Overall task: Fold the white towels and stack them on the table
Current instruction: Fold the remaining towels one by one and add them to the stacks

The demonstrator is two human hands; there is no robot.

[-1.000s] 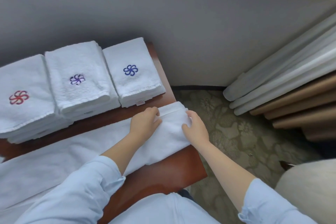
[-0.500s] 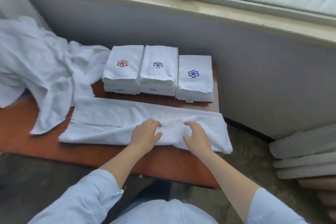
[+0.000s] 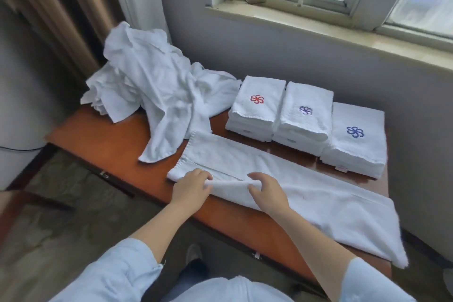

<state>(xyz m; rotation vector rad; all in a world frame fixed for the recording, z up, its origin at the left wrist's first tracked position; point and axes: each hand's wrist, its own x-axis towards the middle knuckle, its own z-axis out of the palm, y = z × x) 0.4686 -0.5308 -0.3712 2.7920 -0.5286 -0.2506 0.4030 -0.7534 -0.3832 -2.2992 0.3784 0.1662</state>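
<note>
A long white towel (image 3: 318, 203), folded lengthwise into a strip, lies across the front of the brown table (image 3: 110, 140). My left hand (image 3: 192, 187) and my right hand (image 3: 268, 191) sit on its left part, a hand's width apart. Each pinches the raised ridge of cloth between them. Behind the strip stand three stacks of folded towels: one with a red flower (image 3: 257, 99), one with a purple flower (image 3: 305, 110), one with a blue flower (image 3: 355, 131). A crumpled pile of unfolded towels (image 3: 152, 81) fills the table's back left.
The strip's right end (image 3: 382, 245) hangs over the table's right front corner. A grey wall with a window sill (image 3: 318, 24) runs behind the table. Curtains (image 3: 73, 7) hang at the left. Patterned floor (image 3: 61, 216) lies in front.
Both hands have slid left along the strip, from its right end to its left part. They went from lying flat on the cloth to pinching up a ridge. The view swung left.
</note>
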